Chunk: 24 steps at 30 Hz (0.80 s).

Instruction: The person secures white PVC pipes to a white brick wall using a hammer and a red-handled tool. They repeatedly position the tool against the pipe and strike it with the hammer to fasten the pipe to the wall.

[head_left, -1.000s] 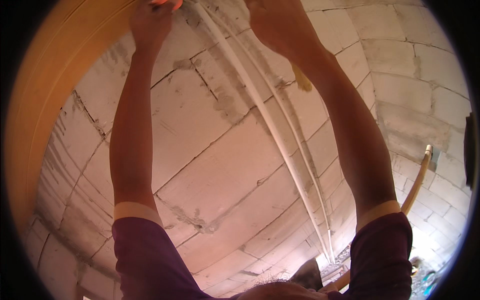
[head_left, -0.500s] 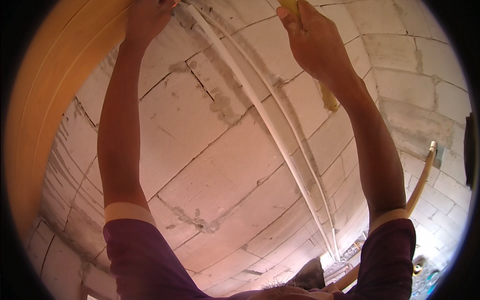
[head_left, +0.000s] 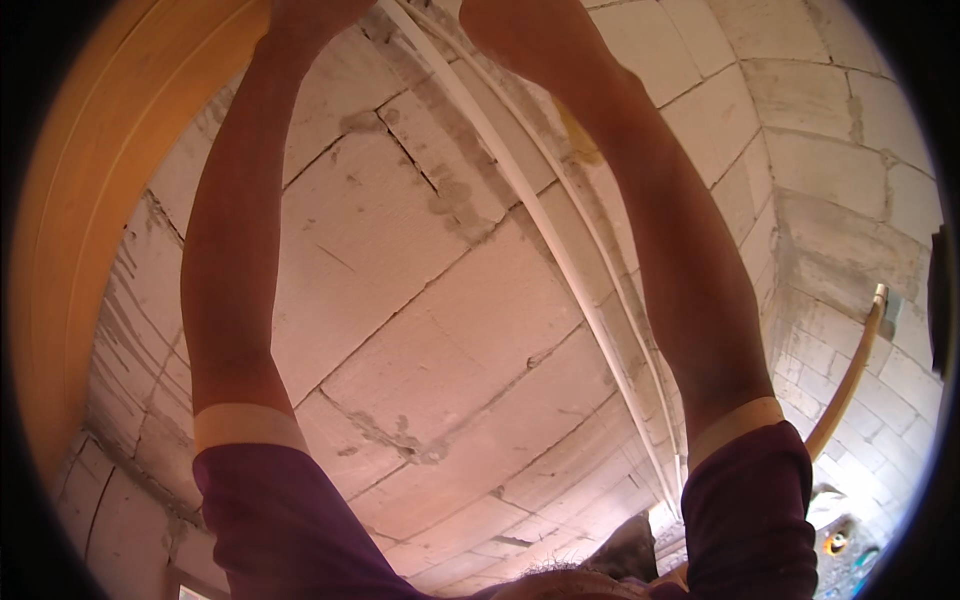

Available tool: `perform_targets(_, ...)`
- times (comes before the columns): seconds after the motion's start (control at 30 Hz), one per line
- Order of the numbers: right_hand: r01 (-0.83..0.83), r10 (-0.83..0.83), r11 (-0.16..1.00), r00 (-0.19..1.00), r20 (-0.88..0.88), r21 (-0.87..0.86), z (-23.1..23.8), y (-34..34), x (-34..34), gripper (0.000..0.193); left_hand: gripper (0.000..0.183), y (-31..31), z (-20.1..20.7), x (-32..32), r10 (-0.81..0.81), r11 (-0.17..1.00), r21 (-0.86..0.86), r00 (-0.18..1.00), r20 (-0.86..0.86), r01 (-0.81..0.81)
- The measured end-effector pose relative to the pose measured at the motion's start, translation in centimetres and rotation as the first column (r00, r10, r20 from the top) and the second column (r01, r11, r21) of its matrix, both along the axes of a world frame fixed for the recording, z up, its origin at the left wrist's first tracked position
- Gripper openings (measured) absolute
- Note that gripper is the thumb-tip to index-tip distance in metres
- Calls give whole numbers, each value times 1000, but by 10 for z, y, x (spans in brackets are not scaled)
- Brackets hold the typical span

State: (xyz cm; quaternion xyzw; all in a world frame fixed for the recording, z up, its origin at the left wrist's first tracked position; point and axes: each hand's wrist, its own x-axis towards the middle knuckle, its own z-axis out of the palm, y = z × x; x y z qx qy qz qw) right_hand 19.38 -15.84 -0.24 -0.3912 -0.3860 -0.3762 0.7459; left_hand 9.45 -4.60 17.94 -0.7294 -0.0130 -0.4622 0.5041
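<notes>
My left hand [head_left: 318,22] is raised to the top edge, beside the upper end of a white conduit pipe [head_left: 522,188] on a pale block wall [head_left: 440,330]. The frame cuts off its fingers. Half a second ago they were curled, with a small orange bit at their tips; I cannot make out what it is. Up and to the right, my right hand [head_left: 530,30] is closed on a yellow-handled tool [head_left: 580,135]. Part of the handle shows below the wrist, while the tool's head is out of view. A second thin pipe [head_left: 600,235] runs alongside the first, partly behind my right forearm.
A curved orange-brown panel [head_left: 110,170] borders the left side. Another block wall [head_left: 830,150] meets the first at the right. A brown pole with a pale tip [head_left: 855,370] leans there. Assorted small items [head_left: 838,543] lie at the lower right, beside bright light.
My right hand and the yellow-handled tool have moved left and up, closer to my left hand. My left hand has shifted slightly, and its fingers have passed out of frame.
</notes>
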Motion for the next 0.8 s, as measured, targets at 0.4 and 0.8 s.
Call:
perform_targets(0.4, -32, 37, 998, 995, 90, -57, 8, 0, -21, 30, 24, 9, -7, -26, -143, 982, 124, 990, 12, 141)
perform_targets(0.8, -44, 48, 996, 998, 47, -78, 9, -2, -24, 32, 23, 21, -4, -17, -141, 989, 62, 985, 95, 135)
